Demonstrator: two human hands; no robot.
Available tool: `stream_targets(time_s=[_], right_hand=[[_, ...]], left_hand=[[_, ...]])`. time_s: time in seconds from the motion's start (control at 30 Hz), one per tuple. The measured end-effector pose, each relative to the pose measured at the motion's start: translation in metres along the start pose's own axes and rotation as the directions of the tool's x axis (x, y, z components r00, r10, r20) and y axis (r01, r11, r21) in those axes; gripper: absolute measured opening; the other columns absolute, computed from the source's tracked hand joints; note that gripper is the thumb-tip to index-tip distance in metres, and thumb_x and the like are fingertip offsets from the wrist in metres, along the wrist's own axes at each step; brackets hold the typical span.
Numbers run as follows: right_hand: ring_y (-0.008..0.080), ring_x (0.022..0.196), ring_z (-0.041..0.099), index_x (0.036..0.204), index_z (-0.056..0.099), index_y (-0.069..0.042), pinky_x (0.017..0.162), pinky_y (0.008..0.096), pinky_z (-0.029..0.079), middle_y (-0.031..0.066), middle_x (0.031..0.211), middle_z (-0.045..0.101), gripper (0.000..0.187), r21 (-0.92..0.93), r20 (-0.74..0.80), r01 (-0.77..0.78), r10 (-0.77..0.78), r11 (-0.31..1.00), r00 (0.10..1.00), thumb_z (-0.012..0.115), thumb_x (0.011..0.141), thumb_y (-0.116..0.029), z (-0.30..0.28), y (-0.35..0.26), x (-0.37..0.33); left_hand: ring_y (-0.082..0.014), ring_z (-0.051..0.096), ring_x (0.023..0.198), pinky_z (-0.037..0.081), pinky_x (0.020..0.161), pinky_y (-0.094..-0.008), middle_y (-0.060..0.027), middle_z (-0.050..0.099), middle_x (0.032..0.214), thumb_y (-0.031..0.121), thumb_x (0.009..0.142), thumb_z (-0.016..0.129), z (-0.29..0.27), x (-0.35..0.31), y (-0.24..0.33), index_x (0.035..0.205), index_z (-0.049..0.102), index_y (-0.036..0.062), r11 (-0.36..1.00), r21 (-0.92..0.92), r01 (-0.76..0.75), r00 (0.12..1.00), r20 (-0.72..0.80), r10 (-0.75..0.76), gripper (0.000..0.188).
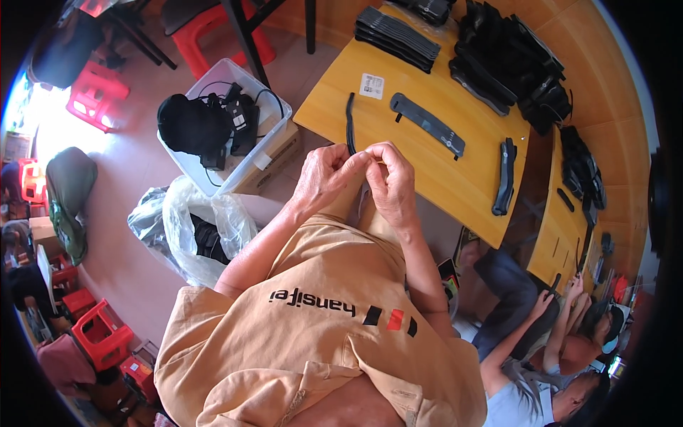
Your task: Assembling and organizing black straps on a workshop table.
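Observation:
Both my hands meet at the near edge of a yellow wooden table, fingertips pinched together. Between them is the end of a narrow black strap (350,117), which stands up from my fingers over the table's corner. My left hand (329,174) is closed at its base, and my right hand (390,179) pinches close beside it; the gripped part is mostly hidden by the fingers. Just beyond my right hand, a flat dark grey band (427,124) with small black tabs lies on the table. Farther right rests a folded dark band (504,178).
On the table (320,107) are a white label (371,86), a stack of dark bands (397,39) and a heap of black pieces (509,57). Left of me stand a clear bin (249,174) holding black items and a plastic bag (181,228). Co-workers (533,384) sit at right.

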State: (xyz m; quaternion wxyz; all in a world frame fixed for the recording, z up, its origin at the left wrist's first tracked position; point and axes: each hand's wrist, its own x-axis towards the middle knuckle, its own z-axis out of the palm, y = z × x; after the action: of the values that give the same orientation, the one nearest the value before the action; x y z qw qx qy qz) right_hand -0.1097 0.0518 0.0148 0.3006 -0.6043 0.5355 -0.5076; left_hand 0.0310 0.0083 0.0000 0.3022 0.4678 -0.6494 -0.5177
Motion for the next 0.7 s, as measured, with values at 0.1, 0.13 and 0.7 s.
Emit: stream_targets(time_s=[0.1, 0.13, 0.7], right_hand=[[0.0166, 0.064, 0.054, 0.086, 0.052, 0.001, 0.06, 0.028, 0.045, 0.0092, 0.079, 0.053, 0.002, 0.054, 0.011, -0.03, 0.029, 0.998, 1.0, 0.052, 0.085, 0.0, -0.001, -0.001, 0.0], [0.0166, 0.064, 0.054, 0.086, 0.052, 0.001, 0.06, 0.028, 0.045, 0.0092, 0.079, 0.053, 0.002, 0.054, 0.011, -0.03, 0.03, 0.998, 0.999, 0.052, 0.085, 0.0, -0.002, -0.001, 0.0], [0.0111, 0.069, 0.048, 0.091, 0.051, 0.0, 0.062, 0.0276, 0.044, 0.0031, 0.081, 0.049, 0.011, 0.58, 0.189, -0.313, 0.249, 0.752, 0.95, 0.051, 0.092, -0.011, -0.003, -0.006, 0.007]], left_hand=[[-0.0161, 0.039, 0.047, 0.035, 0.045, -0.0319, -0.0113, 0.043, 0.049, 0.033, 0.085, 0.06, -0.001, 0.0, 0.003, 0.063, 0.051, -0.0039, 0.999, 0.004, -0.051, 0.998, 0.028, 0.05, 0.044], [-0.0172, 0.038, 0.046, 0.035, 0.045, -0.0328, -0.0124, 0.042, 0.049, 0.031, 0.086, 0.059, -0.001, 0.0, 0.004, 0.064, 0.05, -0.004, 0.996, 0.008, -0.09, 0.995, 0.05, 0.09, 0.043], [-0.0044, 0.042, 0.044, 0.032, 0.041, -0.0204, 0.0012, 0.047, 0.051, 0.017, 0.088, 0.05, -0.013, -0.009, 0.022, 0.063, 0.052, 0.0028, 0.898, -0.437, 0.051, 0.989, 0.145, 0.015, 0.029]])
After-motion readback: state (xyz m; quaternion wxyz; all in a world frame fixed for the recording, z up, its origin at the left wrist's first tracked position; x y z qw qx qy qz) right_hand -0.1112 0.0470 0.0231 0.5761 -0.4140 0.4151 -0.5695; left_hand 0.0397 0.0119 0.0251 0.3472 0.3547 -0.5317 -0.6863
